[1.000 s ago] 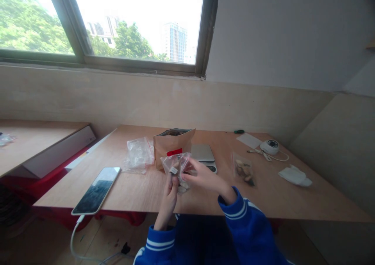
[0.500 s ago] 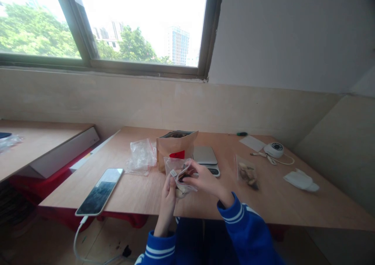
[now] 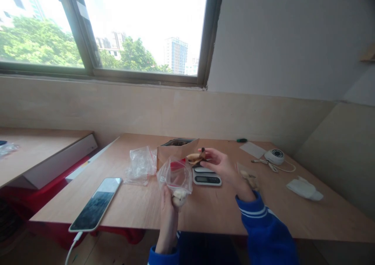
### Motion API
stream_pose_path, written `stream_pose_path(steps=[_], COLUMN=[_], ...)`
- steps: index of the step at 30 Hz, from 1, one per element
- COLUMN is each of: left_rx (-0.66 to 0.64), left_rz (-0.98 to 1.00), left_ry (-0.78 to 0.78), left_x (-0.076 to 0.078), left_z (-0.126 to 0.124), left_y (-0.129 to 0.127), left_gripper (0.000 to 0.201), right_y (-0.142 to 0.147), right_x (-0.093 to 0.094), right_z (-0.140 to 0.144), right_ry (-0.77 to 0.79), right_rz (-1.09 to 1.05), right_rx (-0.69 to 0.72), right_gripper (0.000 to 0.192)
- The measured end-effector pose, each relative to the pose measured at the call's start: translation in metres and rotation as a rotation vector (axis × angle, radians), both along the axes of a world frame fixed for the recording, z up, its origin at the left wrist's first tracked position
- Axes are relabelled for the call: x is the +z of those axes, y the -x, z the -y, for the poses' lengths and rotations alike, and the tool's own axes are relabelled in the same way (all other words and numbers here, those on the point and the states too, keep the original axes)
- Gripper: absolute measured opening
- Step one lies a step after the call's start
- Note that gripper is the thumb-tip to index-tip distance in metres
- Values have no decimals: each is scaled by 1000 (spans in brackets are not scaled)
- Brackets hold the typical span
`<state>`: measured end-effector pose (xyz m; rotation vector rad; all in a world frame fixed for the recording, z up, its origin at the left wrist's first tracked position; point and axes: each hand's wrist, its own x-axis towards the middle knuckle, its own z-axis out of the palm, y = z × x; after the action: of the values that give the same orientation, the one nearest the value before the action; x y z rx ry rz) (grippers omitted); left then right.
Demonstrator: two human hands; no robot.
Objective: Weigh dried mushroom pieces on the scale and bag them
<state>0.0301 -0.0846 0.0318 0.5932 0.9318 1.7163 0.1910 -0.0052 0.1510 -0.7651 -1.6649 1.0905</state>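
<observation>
My left hand [image 3: 169,216] is closed on a clear zip bag [image 3: 177,177] with pale, rounded pieces at its bottom. The bag's mouth gapes upward. Between the fingers and thumb of my right hand [image 3: 222,167] is a brown and tan dried piece that looks like dried mushroom [image 3: 195,158], raised over a small kitchen scale [image 3: 207,180]. Just behind the zip bag stands a brown paper pouch [image 3: 165,153], its top open and dark contents showing. The pouch's red label is partly hidden by the bag.
To the left lie clear plastic bags [image 3: 140,163] and a phone [image 3: 96,206] plugged into a white cable. On the right are another filled zip bag [image 3: 249,177], partly behind my wrist, a white camera [image 3: 274,156], white paper [image 3: 252,150], a crumpled white item [image 3: 304,189] and a green-handled tool [image 3: 241,140].
My right hand has come out of the zip bag with the brown dried piece and moved up and right over the scale. My left hand still holds the bag, slightly lower.
</observation>
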Motion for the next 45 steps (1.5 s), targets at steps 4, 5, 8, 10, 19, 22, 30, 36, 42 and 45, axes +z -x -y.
stream_pose_path(steps=[4,5,8,10,19,22,30,36,42,45], left_rx=[5,11,43,36,-27,-61,-82,39,-18,99], left_rz=[174,184,176,158,115,21,-232,-299,-270,-198], left_ry=[8,2,-5,-9,-99,-121,-102,-67,-57,2], left_x=[5,6,12,15,21,21,2,1,8,4], left_z=[-3,-3,-1,2,13,14,9,6,10,9], left_y=[5,7,12,15,18,14,17,23,30,44], left_gripper=[67,67,63,61,77,75,52,45,44,42], right_y=[26,33,50,55,44,44,40,42,32,26], right_x=[42,49,55,49,33,30,7,-3,2,19], right_z=[-28,-34,-49,-55,-19,6,12,14,15,4], right_ry=[-194,-241,-349,-397,-576,-356,-144,-69,-41,-80], right_rz=[45,99,278,358,405,368,619,615,506,389], right_rx=[-113,-109,-25,22,-159,107,294,453,363,231], right_gripper=[42,40,35,28,27,25,13,26,25,31])
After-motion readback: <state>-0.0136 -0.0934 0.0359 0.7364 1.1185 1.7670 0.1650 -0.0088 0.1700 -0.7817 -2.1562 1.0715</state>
